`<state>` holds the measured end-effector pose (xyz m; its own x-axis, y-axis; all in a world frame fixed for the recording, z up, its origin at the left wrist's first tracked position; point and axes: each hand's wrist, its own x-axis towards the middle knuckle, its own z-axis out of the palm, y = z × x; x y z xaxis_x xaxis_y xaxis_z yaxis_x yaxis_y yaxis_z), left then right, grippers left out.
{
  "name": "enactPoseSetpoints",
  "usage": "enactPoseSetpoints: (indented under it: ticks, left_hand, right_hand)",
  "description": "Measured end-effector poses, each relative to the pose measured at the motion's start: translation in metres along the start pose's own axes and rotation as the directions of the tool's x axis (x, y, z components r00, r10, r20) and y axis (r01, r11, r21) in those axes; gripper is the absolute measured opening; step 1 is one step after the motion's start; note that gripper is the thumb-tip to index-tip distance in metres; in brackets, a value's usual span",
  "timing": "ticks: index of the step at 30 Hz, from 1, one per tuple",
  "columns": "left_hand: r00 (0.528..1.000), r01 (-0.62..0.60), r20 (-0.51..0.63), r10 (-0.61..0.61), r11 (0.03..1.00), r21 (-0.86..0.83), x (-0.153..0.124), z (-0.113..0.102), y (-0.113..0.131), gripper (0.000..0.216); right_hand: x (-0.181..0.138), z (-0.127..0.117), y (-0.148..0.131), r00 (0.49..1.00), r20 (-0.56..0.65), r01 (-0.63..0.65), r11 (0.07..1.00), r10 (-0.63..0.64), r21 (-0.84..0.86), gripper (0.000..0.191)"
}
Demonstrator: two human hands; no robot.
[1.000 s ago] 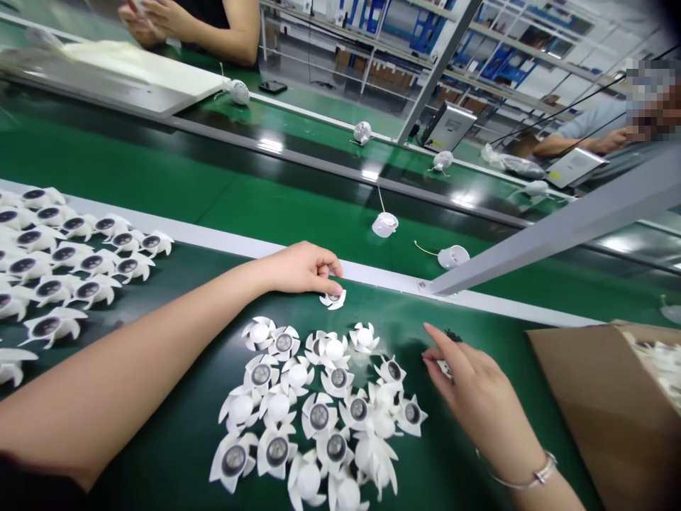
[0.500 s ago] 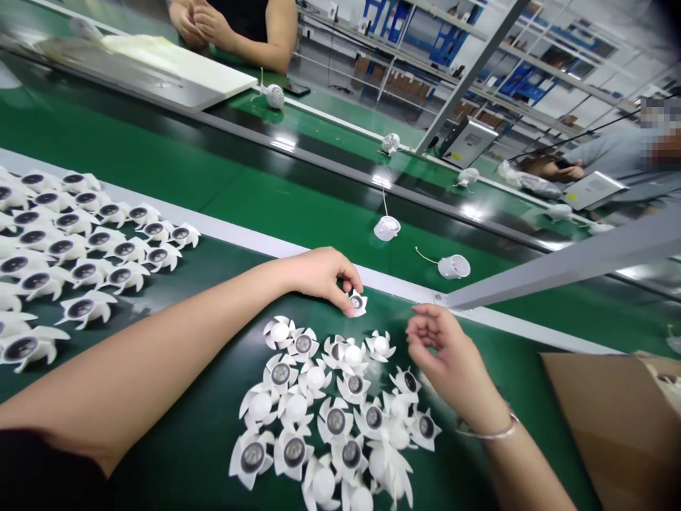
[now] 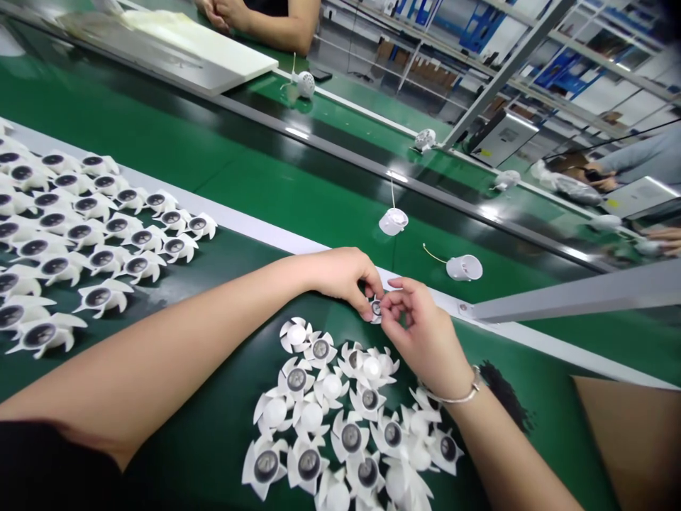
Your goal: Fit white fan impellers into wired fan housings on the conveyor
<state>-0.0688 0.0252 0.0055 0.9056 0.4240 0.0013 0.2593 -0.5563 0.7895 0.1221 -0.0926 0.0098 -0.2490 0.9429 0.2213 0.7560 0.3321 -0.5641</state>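
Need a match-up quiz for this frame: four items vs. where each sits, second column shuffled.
Items
1. single impeller
2. impeller heap
3. impeller rows
4. cardboard box

Places
A. lower right corner of the view
B. pinched between left hand and right hand
C. laid out in lines at the far left
D. jumbled just below the hands, nearest the camera

Pairs: 1-B, 2-D, 3-C, 4-A
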Motion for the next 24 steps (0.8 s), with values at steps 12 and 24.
enactPoseSetpoints:
  ticks: [12, 24]
  left_hand:
    - [1.000, 0.017, -0.005, -0.017, 0.999, -0.027, -0.001, -0.002, 0.002, 0.025]
    - [0.999, 0.043, 0.006, -0.043, 0.998, -0.051, -0.003, -0.003, 0.003, 0.040]
  right_hand:
    - [-0.003, -0.008, -0.011, 0.879, 0.141, 0.457, 0.722, -0.455, -0.519, 0.027]
    - [0.049, -0.045, 0.067, 0.994, -0.067, 0.025, 0.785, -0.084, -0.618, 0.064]
